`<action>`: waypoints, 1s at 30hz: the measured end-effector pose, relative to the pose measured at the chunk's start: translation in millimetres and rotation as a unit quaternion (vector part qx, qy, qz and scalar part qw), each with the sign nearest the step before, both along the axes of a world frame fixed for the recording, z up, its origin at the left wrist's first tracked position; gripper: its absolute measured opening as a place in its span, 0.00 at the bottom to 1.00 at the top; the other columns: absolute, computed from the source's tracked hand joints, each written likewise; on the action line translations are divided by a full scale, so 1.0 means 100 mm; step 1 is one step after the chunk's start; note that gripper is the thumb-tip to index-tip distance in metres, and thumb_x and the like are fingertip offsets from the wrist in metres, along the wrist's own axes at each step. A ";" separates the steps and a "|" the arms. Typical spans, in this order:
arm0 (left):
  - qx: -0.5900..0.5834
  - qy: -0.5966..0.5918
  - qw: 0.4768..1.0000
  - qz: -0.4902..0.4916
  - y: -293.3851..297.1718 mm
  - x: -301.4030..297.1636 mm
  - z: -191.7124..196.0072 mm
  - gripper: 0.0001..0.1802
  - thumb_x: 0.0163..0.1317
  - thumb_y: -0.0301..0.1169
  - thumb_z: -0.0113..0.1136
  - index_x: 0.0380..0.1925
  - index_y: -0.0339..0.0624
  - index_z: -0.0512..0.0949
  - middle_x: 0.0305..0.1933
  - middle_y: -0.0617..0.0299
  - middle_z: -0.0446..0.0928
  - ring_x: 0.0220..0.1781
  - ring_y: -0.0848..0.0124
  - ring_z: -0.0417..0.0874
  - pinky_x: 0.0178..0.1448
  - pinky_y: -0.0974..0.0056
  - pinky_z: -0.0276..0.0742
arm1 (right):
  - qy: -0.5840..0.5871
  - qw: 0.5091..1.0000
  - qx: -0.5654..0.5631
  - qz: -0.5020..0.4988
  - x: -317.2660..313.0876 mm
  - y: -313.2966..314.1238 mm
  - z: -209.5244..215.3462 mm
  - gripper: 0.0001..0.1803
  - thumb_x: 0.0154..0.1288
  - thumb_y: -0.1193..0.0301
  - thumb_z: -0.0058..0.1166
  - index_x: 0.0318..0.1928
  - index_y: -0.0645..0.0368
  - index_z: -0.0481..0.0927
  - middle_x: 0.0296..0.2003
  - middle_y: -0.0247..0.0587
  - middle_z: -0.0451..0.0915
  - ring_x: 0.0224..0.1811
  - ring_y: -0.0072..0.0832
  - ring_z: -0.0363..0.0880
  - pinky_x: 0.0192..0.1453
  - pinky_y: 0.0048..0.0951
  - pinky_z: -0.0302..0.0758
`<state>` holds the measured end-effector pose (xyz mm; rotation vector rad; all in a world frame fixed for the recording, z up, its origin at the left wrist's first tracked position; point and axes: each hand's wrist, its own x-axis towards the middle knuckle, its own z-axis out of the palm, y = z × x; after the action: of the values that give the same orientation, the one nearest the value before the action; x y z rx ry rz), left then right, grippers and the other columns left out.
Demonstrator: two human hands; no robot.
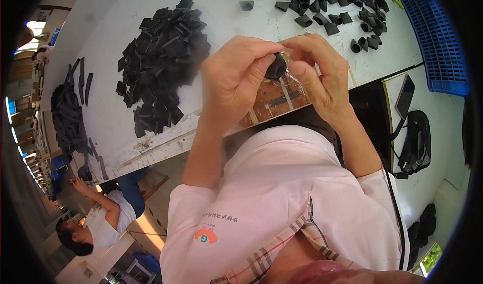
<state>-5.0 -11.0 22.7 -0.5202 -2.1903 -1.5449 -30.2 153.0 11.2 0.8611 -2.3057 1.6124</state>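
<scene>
head view, one moment, contents as follows.

item: left hand [232, 78], raised over the near edge of the surface [100, 128], fingers curled in, thumb and fingertips pinched on a small black piece [276, 66].

item: right hand [322, 75], opposite the left and touching the same small black piece from the other side, fingers bent close and closed on it. a scrap of clear film [292, 80] hangs just below the piece between the two hands; which hand grips the film cannot be told.

item: small black piece, held in the air between both hands, above the surface edge, roughly at picture centre.

item: flat black pieces, large pile [161, 58], on the white surface to the left of the hands, well apart from them.

item: folded black pieces, loose scatter [327, 7], at the far side of the surface, beyond the right hand.

item: long black strips, heap [68, 118], at the left end of the surface.

item: blue plastic crate [432, 32], ribbed, at the right far corner.

item: dark tablet-like slab [405, 95] and black bag [415, 143], on a lower white top to the right.

item: worn patch of bare board [274, 103] at the surface edge, under the hands.

item: another person [98, 218], seated lower left, in a white top, hand raised, apart from the wearer.

item: wearer's pink shirt [271, 193], filling the lower middle.
</scene>
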 end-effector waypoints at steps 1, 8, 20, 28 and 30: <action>0.034 -0.042 0.998 -0.011 -0.01 0.00 0.00 0.07 0.52 0.20 0.54 0.32 0.37 0.78 0.26 0.61 0.75 0.27 0.73 0.75 0.32 0.73 0.70 | 0.000 1.000 0.000 -0.001 0.02 -0.01 0.02 0.15 0.55 0.62 0.55 0.37 0.61 0.74 0.26 0.38 0.72 0.23 0.25 0.70 0.25 0.22 0.67; 0.086 -0.061 0.994 -0.004 0.03 -0.05 -0.03 0.05 0.48 0.19 0.58 0.27 0.36 0.78 0.25 0.61 0.75 0.25 0.76 0.75 0.30 0.75 0.70 | 0.011 0.999 0.019 0.024 0.01 -0.05 0.04 0.18 0.48 0.65 0.62 0.37 0.61 0.75 0.28 0.37 0.73 0.25 0.25 0.72 0.25 0.21 0.70; 0.181 0.063 0.968 0.162 0.16 0.08 -0.19 0.05 0.49 0.16 0.54 0.27 0.33 0.76 0.27 0.59 0.75 0.23 0.78 0.73 0.28 0.77 0.68 | -0.016 0.999 0.044 -0.005 0.05 -0.13 0.09 0.11 0.49 0.73 0.59 0.36 0.60 0.77 0.25 0.38 0.73 0.25 0.26 0.73 0.23 0.24 0.67; 0.308 -0.016 0.948 0.077 0.12 0.14 -0.22 0.06 0.53 0.21 0.56 0.32 0.32 0.75 0.34 0.60 0.75 0.28 0.75 0.75 0.35 0.74 0.72 | -0.113 0.991 -0.064 0.008 0.11 -0.20 -0.08 0.11 0.54 0.75 0.54 0.39 0.60 0.78 0.21 0.39 0.74 0.17 0.23 0.70 0.21 0.23 0.65; 0.215 0.009 0.974 0.078 0.11 0.07 -0.22 0.06 0.53 0.22 0.57 0.32 0.32 0.75 0.34 0.60 0.75 0.29 0.75 0.75 0.36 0.74 0.71 | -0.080 0.995 -0.053 0.001 0.09 -0.19 -0.05 0.10 0.54 0.75 0.54 0.39 0.61 0.78 0.21 0.39 0.74 0.17 0.23 0.70 0.21 0.22 0.65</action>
<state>2.2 -0.4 1.1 -0.2172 -1.7574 -1.8430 -21.5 134.0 6.5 0.7349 -2.2969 1.8479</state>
